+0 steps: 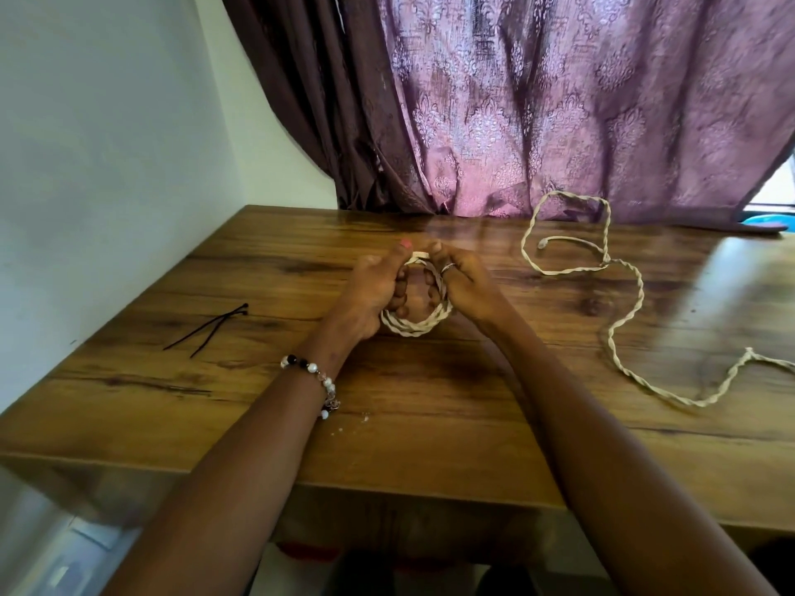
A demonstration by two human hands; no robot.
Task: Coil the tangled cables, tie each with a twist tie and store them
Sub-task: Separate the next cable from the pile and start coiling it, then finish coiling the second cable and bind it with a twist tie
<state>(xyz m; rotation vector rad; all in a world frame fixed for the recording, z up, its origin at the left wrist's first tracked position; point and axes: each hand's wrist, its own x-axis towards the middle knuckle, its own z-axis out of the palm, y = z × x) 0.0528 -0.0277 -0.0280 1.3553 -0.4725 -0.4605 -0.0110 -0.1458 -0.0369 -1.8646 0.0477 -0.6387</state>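
Lying at the far left of the wooden table (129,380), two black ties (211,328) cross each other near the wall, untouched and well apart from the hands. The left hand (370,290) is the nearer of the two to them, so a reach for a tie would most likely fall to it. That hand grips the left side of a small coil (419,324) of pale twisted cable, its fingers curled through the ring and its thumb pressed at the top. The right hand (462,279), a ring on one finger, pinches the coil's top and right side, thumb close to the other thumb. The coil stands roughly upright just above the table's middle. To the right, a second cable (623,294) lies loose on the table, looping near the curtain (559,101) and trailing toward the right edge, not yet coiled. It lies well apart from the coil. The coil appears wound and ready for tying, which would need one hand to let go.
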